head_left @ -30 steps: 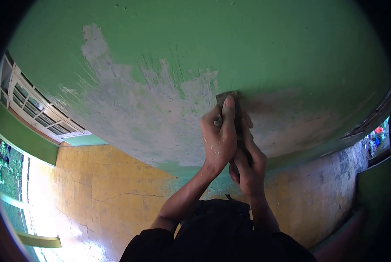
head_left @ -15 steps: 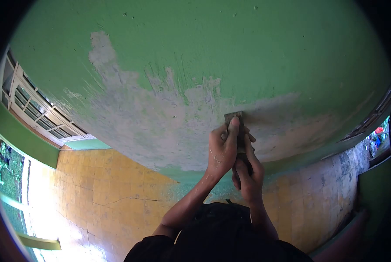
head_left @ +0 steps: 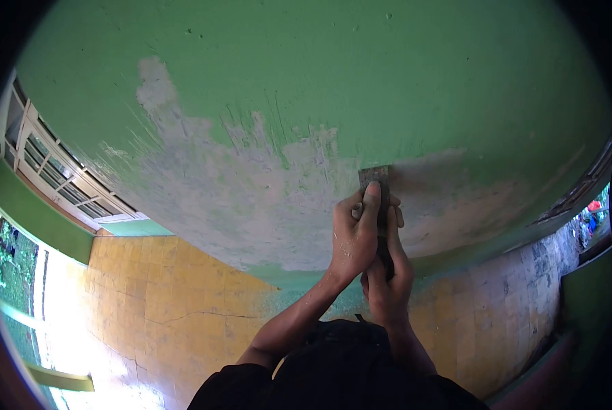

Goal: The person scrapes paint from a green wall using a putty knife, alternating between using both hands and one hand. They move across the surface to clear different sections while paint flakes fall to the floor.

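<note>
A flat scraper (head_left: 374,174) with a dark handle lies against the green wall (head_left: 306,75), its blade edge at the upper border of a bare greyish patch (head_left: 237,184). My left hand (head_left: 356,232) is closed on the scraper near the blade, the thumb pressed along its face. Lower down, my right hand (head_left: 391,283) wraps the handle, with its fingers reaching up beside the shaft. Pale flecks cling to my left hand and wrist. Around the patch, green paint shows ragged edges and thin scratch lines.
Below the wall spreads a yellow tiled floor (head_left: 183,301) with a crack and light green dust near the wall's foot. White-framed louvred windows (head_left: 66,178) stand at the left. Bright daylight enters at the lower left. Colourful items (head_left: 593,208) show at the far right.
Both hands have shifted slightly up and to the right with the scraper, whose blade shows more fully above my left thumb. The view has also moved a little.
</note>
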Tool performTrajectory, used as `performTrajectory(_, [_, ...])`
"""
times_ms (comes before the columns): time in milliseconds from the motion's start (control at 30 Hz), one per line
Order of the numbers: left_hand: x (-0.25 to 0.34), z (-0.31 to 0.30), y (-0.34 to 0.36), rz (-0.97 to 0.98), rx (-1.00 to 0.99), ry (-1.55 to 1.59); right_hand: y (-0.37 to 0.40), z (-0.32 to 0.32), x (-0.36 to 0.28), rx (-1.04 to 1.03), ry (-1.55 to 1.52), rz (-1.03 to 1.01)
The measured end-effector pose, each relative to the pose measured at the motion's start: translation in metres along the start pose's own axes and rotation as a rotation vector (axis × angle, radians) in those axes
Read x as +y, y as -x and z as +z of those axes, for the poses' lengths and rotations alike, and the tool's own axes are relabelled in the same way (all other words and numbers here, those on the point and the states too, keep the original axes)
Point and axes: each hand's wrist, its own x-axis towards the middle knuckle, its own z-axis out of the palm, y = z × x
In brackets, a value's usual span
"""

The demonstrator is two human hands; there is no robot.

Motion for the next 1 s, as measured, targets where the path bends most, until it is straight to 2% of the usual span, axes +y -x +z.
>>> performTrajectory(200, [0.002,0.003,0.006,0.018,0.011,-0.013,0.005,0.001,0.003,-0.014,-0.107,-0.024])
performTrajectory(267, [0.003,0.005,0.002,0.052,0.022,-0.017,-0.005,0.0,-0.001,-0.007,0.009,-0.057])
performTrajectory(367, [0.009,0.006,-0.004,0.027,0.019,0.001,-0.007,-0.004,-0.022,-0.012,0.024,0.061])
performTrajectory(433, [0.007,0.004,0.002,0.005,0.012,0.009,-0.004,-0.003,-0.022,-0.014,0.015,0.063])
performTrajectory(533, [-0.004,-0.003,0.002,0.002,0.015,-0.008,0.004,-0.002,-0.001,-0.016,0.028,-0.028])
performTrajectory(600, [-0.012,-0.004,0.008,-0.022,0.016,-0.022,0.009,-0.003,0.0,-0.045,-0.022,0.047])
performTrajectory(667, [-0.005,-0.001,0.005,-0.006,0.015,-0.009,0.003,-0.005,-0.006,-0.04,0.012,0.016])
performTrajectory(733, [0.006,-0.001,0.003,-0.035,0.002,0.021,0.001,-0.008,-0.023,-0.069,-0.02,0.123])
performTrajectory(833, [-0.009,-0.004,0.009,-0.015,0.025,-0.031,0.008,-0.01,-0.018,-0.073,-0.074,0.158])
performTrajectory(900, [-0.007,-0.002,0.002,0.025,0.026,-0.048,-0.002,-0.005,-0.004,-0.037,0.009,-0.007])
performTrajectory(967, [0.002,0.0,-0.004,0.038,0.027,-0.033,-0.003,-0.003,-0.007,-0.02,0.052,-0.027])
performTrajectory(1000, [0.003,0.001,0.001,0.012,0.03,-0.008,-0.003,-0.003,-0.019,-0.026,0.049,0.025])
